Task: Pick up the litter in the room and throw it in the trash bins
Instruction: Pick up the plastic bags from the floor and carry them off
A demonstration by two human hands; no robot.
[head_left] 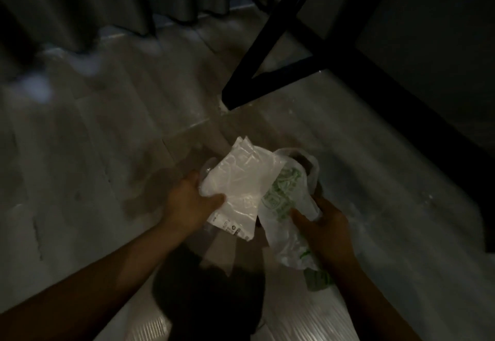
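Note:
The room is dim and the picture is blurred. My left hand [191, 201] grips a clear plastic wrapper [243, 185] with a small printed label near its lower corner. My right hand [321, 223] holds a white plastic bag with green print [284, 201], which hangs down past my wrist. Both pieces of litter are held above the floor, touching each other at the middle. A dark round shape [209, 295] lies below my hands; whether it is a bin I cannot tell.
Pale tiled floor [107, 153] spreads all around. A black angled furniture leg [257, 59] stands just beyond my hands, with a dark panel [428, 46] to the right. Dark curtains [80, 6] hang along the far left.

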